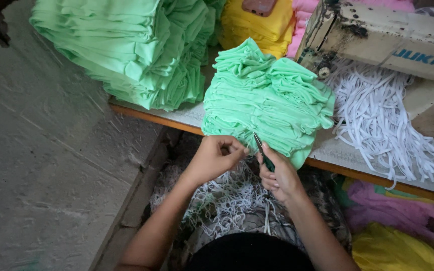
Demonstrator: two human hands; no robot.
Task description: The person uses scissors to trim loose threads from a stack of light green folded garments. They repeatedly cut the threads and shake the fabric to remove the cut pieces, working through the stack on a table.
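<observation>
A small pair of green-handled snips (263, 153) is gripped in the right hand (280, 176), fingers closed around it, blades pointed up at the lower edge of the green fabric bundle (264, 103). Just left of the snips, the left hand (216, 158) is pinched shut at that same edge; what is caught between its fingertips cannot be made out. The bundle is propped on the front edge of the table (187, 118). Left of the bundle, a taller stack of green cloth (131, 47) is seen; behind it, a yellow pile (259, 27) with a pinkish flat thing on top. Right of the bundle, white elastic strips (383, 120) are heaped below a cream sewing machine (377, 35), a blue label marked on its side. Below the bundle, white trimmings (227, 200) are scattered.
</observation>
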